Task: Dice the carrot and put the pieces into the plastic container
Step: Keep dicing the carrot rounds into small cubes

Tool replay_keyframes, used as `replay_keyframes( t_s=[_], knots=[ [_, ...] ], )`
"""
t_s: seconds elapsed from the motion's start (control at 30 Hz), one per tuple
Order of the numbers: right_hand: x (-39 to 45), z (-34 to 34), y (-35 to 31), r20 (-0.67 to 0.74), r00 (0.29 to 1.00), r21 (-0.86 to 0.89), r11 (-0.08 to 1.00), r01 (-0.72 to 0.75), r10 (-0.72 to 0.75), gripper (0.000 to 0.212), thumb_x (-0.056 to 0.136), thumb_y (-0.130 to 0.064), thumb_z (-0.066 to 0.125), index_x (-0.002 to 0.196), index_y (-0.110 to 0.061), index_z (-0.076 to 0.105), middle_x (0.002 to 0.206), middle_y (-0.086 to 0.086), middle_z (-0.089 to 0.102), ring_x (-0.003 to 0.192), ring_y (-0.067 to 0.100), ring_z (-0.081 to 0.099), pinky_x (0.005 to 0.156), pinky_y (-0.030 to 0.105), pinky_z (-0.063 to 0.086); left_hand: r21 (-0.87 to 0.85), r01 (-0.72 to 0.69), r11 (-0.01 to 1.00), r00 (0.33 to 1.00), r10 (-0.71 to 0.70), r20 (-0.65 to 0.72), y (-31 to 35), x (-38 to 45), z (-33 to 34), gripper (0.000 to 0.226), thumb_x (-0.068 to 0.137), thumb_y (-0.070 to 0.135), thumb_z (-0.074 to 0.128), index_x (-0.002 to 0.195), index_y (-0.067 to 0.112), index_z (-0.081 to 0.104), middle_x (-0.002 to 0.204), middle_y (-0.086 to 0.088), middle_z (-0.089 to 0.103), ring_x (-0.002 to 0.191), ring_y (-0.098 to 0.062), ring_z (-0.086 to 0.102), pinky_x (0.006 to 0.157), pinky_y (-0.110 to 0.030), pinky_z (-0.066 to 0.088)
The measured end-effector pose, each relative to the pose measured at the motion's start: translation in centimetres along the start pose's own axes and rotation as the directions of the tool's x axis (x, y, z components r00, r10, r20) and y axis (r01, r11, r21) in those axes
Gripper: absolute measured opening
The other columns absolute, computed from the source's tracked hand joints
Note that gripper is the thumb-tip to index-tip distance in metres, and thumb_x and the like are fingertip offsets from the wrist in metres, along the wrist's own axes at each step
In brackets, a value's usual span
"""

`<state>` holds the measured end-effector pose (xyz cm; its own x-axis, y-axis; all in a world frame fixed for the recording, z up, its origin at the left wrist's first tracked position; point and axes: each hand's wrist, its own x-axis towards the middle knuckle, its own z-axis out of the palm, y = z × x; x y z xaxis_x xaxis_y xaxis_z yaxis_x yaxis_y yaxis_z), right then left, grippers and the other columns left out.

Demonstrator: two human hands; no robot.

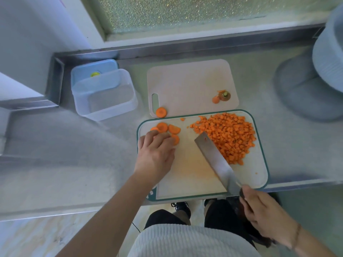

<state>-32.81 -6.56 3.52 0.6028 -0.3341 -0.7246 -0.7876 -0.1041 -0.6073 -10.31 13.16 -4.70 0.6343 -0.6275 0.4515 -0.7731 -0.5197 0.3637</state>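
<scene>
A heap of diced carrot (230,136) covers the right part of the teal-rimmed cutting board (259,175). Several carrot slices (168,128) lie at its upper left. My left hand (156,154) reaches over those slices, fingers bent down onto them; whether it grips one is hidden. My right hand (263,210) grips the dark handle of a cleaver (213,158), whose blade slants across the board with its edge against the diced heap. The clear plastic container (111,108) stands left of the boards, with no carrot in it.
A second pale cutting board (185,84) lies behind, bearing the carrot top (225,95), a thin slice beside it and one slice (161,112) at its front left corner. A blue lid (92,68) sits behind the container. Grey bowls (326,58) stand at the right. The steel counter edge runs in front.
</scene>
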Motion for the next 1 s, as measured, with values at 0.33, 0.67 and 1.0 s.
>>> replay_keyframes(
  t_s=[0.33, 0.67, 1.0],
  knots=[
    [-0.8, 0.5, -0.7, 0.022, 0.995, -0.082, 0.992, 0.095, -0.093, 0.088, 0.068, -0.091, 0.030, 0.074, -0.006, 0.053, 0.056, 0.012, 0.051, 0.052, 0.030, 0.049, 0.060, 0.045, 0.044, 0.223, -0.099, 0.970, 0.993, 0.080, 0.093, 1.0, 0.9, 0.7, 0.015, 0.087, 0.030, 0.063, 0.087, 0.018, 0.071, 0.091, 0.006, 0.071, 0.097, -0.029, 0.049, 0.076, -0.040, 0.031],
    [-1.2, 1.1, -0.3, 0.003, 0.982, -0.302, 0.936, 0.179, -0.187, 0.059, 0.073, -0.087, 0.013, 0.094, -0.050, 0.055, 0.088, -0.026, 0.069, 0.087, -0.008, 0.061, 0.081, 0.015, 0.043, -0.184, -0.177, 0.967, 0.970, 0.204, 0.135, 5.2, -4.0, 1.9, 0.011, 0.095, 0.018, 0.069, 0.098, 0.010, 0.075, 0.110, -0.003, 0.068, 0.098, -0.026, 0.062, 0.081, -0.038, 0.049],
    [-1.7, 1.2, 0.2, 0.029, 0.993, -0.440, 0.890, 0.119, -0.118, 0.092, 0.070, -0.087, 0.001, 0.093, -0.020, 0.060, 0.085, 0.005, 0.070, 0.082, 0.014, 0.062, 0.075, 0.023, 0.044, -0.274, -0.175, 0.946, 0.968, 0.216, 0.126, 5.1, -4.5, 2.4, 0.011, 0.095, 0.013, 0.069, 0.100, 0.009, 0.078, 0.109, -0.002, 0.072, 0.105, -0.024, 0.065, 0.093, -0.034, 0.050]
  ],
)
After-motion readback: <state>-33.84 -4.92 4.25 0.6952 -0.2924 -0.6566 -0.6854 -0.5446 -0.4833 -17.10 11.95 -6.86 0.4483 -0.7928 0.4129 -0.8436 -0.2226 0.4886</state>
